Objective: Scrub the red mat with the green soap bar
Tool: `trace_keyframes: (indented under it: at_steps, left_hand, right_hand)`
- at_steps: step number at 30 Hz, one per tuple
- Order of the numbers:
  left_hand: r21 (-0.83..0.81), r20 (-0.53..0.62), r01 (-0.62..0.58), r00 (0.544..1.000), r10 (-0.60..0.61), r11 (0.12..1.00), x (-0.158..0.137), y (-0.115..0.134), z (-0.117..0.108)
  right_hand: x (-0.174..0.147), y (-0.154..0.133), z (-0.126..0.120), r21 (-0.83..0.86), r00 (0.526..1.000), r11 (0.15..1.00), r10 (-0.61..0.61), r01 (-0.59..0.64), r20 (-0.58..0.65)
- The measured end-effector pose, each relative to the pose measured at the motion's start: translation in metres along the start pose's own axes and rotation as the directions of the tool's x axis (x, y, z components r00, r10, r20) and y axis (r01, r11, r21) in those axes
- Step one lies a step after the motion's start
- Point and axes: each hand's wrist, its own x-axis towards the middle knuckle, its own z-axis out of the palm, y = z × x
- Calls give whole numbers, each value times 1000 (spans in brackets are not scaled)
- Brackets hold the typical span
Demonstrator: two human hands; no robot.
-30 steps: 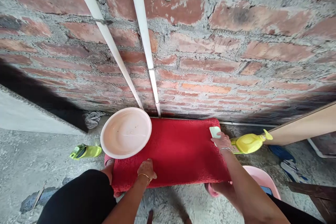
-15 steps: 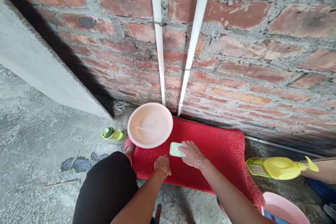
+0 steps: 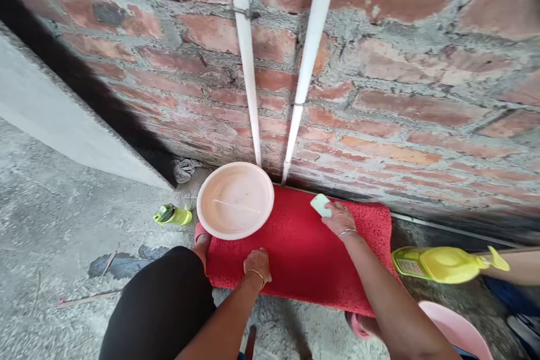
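A red, fuzzy mat lies spread out below the brick wall. My left hand, with a bangle at the wrist, is closed and pressed onto the mat near its front edge, apparently gripping the fabric. Toward the back right of the mat, my right hand holds a pale green block with rounded corners against the surface. Whether this block is a bar of soap or a brush back I cannot tell. A pale pink basin rests on the mat's back left corner, with a little liquid inside.
Left of the basin stands a green bottle. A yellow pump bottle and a pink tub are at the right, near another person's leg. White pipes run down the wall; a grey slab leans at left.
My right hand has slid the pale green block across the mat to the right and toward the wall. The left hand keeps its place on the mat. The view has shifted slightly.
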Motion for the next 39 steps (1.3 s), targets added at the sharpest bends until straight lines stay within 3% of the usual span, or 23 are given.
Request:
trace_keyframes:
  at_steps: [2, 4, 6, 8, 9, 11, 14, 16, 20, 22, 24, 26, 28, 31, 33, 36, 39]
  left_hand:
    - [3, -10, 1, 1000, -1, 1000, -2, 0, -3]
    - [6, -12, -7, 1000, 7, 1000, -3, 1, -6]
    - [16, 2, -15, 1000, 15, 1000, -5, 1, -8]
    - [29, 11, -18, 1000, 17, 999, -6, 2, -10]
    - [34, 9, -17, 1000, 17, 999, -6, 2, -11]
    - [43, 1, -22, 1000, 21, 999, -7, 2, -11]
    - [43, 2, -25, 1000, 25, 999, -6, 3, -10]
    - [40, 8, -14, 1000, 14, 999, -5, 2, -9]
    - [41, 23, 3, 1000, -4, 999, -1, 1, -6]
    - [39, 26, 1, 1000, -2, 999, 1, 0, -5]
    - [44, 20, -2, 1000, 1, 999, 1, -1, -4]
    - [56, 14, -2, 1000, 1, 998, 1, 0, -4]
    - [56, 17, -2, 1000, 1, 998, 1, 1, -5]
    - [30, 23, -4, 1000, 3, 1000, 1, 1, -6]
    - [19, 19, -10, 1000, 10, 1000, 2, 1, -5]
    - [23, 9, -18, 1000, 17, 1000, 2, 0, -5]
    - [36, 2, -25, 1000, 25, 999, 1, -1, -6]
  right_hand:
    - [-13, 55, -9, 102, 955, 950, 295, -294, -2]
    - [-34, 104, -18, 140, 838, 829, 544, -542, 24]
    - [-55, 137, -23, 161, 721, 710, 692, -685, 14]
    - [-69, 148, -25, 202, 673, 661, 739, -723, -9]
    - [-72, 145, -24, 224, 680, 665, 733, -712, -14]
    - [-68, 124, -19, 256, 754, 733, 656, -630, -22]
    - [-47, 60, -10, 282, 890, 867, 449, -410, -85]
    - [-30, 6, -4, 258, 952, 935, 282, -244, -121]
    - [-1, -89, 4, 150, 997, 989, 7, 5, -77]
    - [11, -116, 7, 97, 998, 994, -51, 54, -32]
    - [20, -124, 10, 59, 997, 996, -71, 71, 3]
    - [24, -111, 10, 34, 997, 997, -68, 67, 22]
    - [21, -80, 6, 17, 999, 999, -30, 30, 16]
    - [4, -7, -4, 15, 994, 995, 94, -94, -47]
    - [-16, 48, -11, 50, 967, 968, 247, -244, -63]
    - [-50, 118, -20, 109, 859, 854, 512, -509, -2]
    - [-74, 149, -22, 169, 685, 675, 728, -718, 1]
